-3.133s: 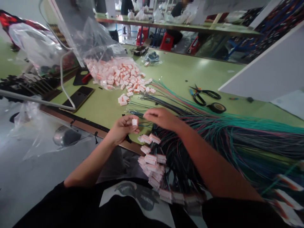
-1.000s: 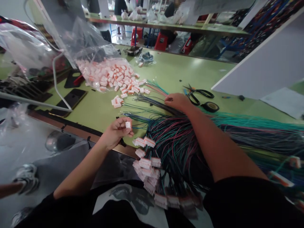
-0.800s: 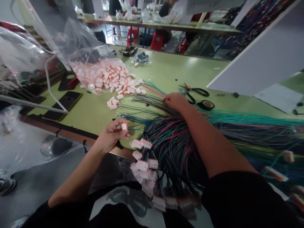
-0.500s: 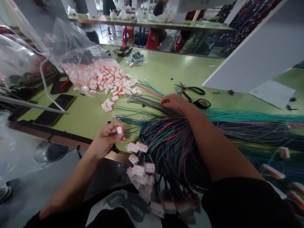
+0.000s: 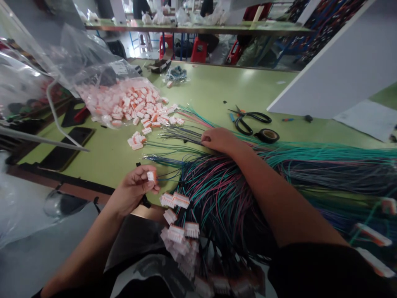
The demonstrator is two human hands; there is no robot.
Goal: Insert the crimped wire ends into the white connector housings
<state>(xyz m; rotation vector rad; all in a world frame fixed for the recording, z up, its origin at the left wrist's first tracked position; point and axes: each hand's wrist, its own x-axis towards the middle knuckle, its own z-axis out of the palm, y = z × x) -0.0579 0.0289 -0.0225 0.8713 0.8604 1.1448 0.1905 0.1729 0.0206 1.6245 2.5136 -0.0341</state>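
Observation:
Between the thumb and fingers of my left hand is a white and orange connector housing, with thin wires running from it to the right. My right hand rests on the grey wires, its fingers curled down; the fingertips are partly hidden. A large bundle of green, pink and dark wires lies beneath my right forearm. Finished-looking wire ends with white and orange connectors hang over the table's front edge. Loose connector housings lie in a small group left of the wire tips.
A clear plastic bag spills many connectors at the back left. Black-handled scissors and a roll of black tape lie beyond my right hand. A dark phone lies at left. A white panel stands at right.
My right hand has shifted slightly left along the grey wires. My left hand still holds the connector; the whole view has shifted a little.

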